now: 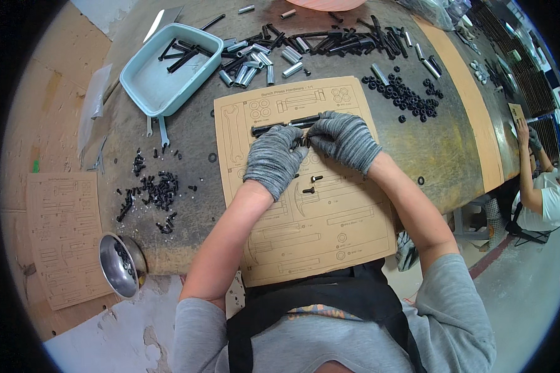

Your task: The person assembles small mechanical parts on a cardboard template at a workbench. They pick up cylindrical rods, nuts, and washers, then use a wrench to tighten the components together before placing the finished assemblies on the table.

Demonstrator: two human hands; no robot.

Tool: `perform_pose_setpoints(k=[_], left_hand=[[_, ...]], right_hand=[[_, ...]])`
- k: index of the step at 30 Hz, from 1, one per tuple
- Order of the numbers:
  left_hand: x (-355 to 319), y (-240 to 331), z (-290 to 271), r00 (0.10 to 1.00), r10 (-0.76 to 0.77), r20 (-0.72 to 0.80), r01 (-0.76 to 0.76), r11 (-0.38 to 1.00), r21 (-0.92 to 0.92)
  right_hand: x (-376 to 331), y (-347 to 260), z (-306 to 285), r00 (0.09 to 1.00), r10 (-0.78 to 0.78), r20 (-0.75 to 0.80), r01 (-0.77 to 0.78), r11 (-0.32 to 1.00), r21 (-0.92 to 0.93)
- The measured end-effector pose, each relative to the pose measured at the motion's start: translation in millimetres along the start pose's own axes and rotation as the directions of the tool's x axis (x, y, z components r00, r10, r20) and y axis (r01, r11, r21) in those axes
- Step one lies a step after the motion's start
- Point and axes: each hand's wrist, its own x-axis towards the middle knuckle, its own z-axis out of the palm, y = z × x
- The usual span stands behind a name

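A brown cardboard sheet [361,217] printed with hardware outlines lies in front of me, overhanging the table's near edge. Over its upper half, my left hand [271,160] and my right hand [347,144], both in grey knit gloves, meet with fingertips pinched. Small black bolts [304,142] show between the fingertips, partly hidden by the gloves. Just beyond the fingers, long black bolts [265,130] lie across the sheet. Below the hands rest two loose small bolts, an upper one [317,178] and a lower one [308,191].
A pale blue tray [130,78] holds long black bolts, with an open-end wrench [163,132] beside it. Metal sleeves [249,76] and bolts are heaped at the back, black nuts [410,99] at right. Small screws [162,193] and a steel bowl [109,264] are left. Another person [541,193] works far right.
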Motion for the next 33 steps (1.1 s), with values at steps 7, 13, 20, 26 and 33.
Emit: perform_pose_setpoints(k=[7, 13, 20, 26, 33], left_hand=[[3.5, 0.7, -1.1, 0.998, -0.057, 0.016, 0.058, 0.997, -0.049], [4.8, 1.6, -0.4, 1.000, -0.020, 0.016, 0.020, 0.999, -0.028], [6.6, 2.3, -1.4, 0.999, -0.036, 0.036, 0.037, 0.999, -0.025], [-3.6, 0.1, -8.5, 1.000, 0.014, -0.006, -0.014, 0.993, -0.115], [-63.6, 3.5, -22.4, 0.992, 0.125, 0.028, -0.128, 0.968, 0.215]], right_hand=[[-2.1, 2.9, 6.2, 0.992, -0.081, -0.097, 0.079, 0.997, -0.021], [-0.8, 7.7, 11.4, 0.970, -0.172, -0.172, 0.177, 0.984, 0.013], [-2.7, 6.2, 14.1, 0.960, -0.185, -0.212, 0.188, 0.982, -0.009], [-8.9, -2.7, 10.1, 0.964, -0.155, -0.216, 0.146, 0.988, -0.057], [-45.8, -39.0, -7.1, 0.943, -0.244, 0.225, 0.279, 0.950, -0.141]])
